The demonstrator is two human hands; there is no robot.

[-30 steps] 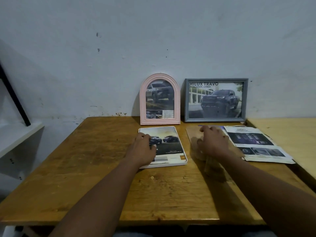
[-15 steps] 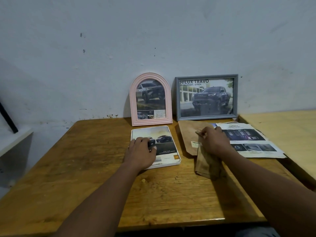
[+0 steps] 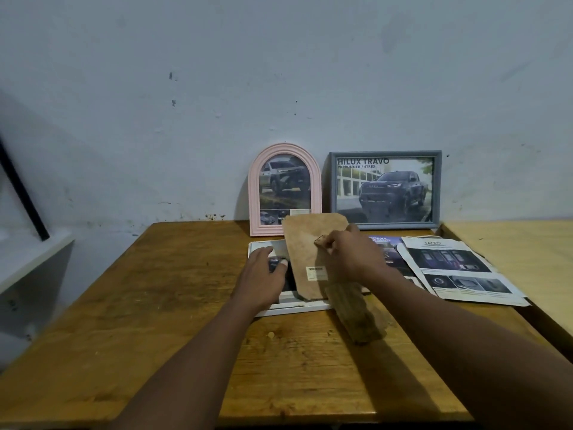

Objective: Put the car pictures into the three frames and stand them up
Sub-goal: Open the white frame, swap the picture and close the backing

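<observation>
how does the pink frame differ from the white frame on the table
The pink frame stands upright against the wall; the white frame lies flat on the table. The pink frame has an arched top; the white frame is rectangular. Nothing touches the pink frame; the left hand rests on the white frame, and the right hand holds a brown backing board over it. Both show a car picture.

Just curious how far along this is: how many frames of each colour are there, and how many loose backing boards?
Pink frame: 1, standing
Grey frame: 1, standing
White frame: 1, lying flat
Brown backing board: 1, held over the white frame
Total: 4
</observation>
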